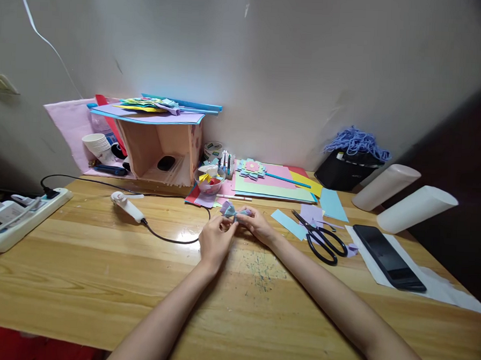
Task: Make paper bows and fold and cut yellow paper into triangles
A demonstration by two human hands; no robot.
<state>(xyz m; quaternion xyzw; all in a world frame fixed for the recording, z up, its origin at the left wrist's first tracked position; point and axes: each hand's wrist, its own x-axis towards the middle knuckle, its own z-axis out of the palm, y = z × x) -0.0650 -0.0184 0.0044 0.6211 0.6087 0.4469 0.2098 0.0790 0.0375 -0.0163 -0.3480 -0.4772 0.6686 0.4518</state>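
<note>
Both my hands meet at the middle of the wooden table (98, 269), closed on a small folded paper piece (231, 210) in light blue and purple. My left hand (215, 240) pinches it from the left with its fingertips. From the right, my right hand (257, 224) grips it, fingers curled over its end. The paper piece sits just above the tabletop. Black scissors (321, 239) lie to the right of my right hand on blue and purple paper scraps.
A white glue gun (127, 206) with a black cord lies left of my hands, a power strip (16, 216) at the far left. A wooden box (161, 146), coloured paper sheets (272, 187), a small bowl (209, 182), a phone (387, 256) and two white cylinders (418, 208) surround the area.
</note>
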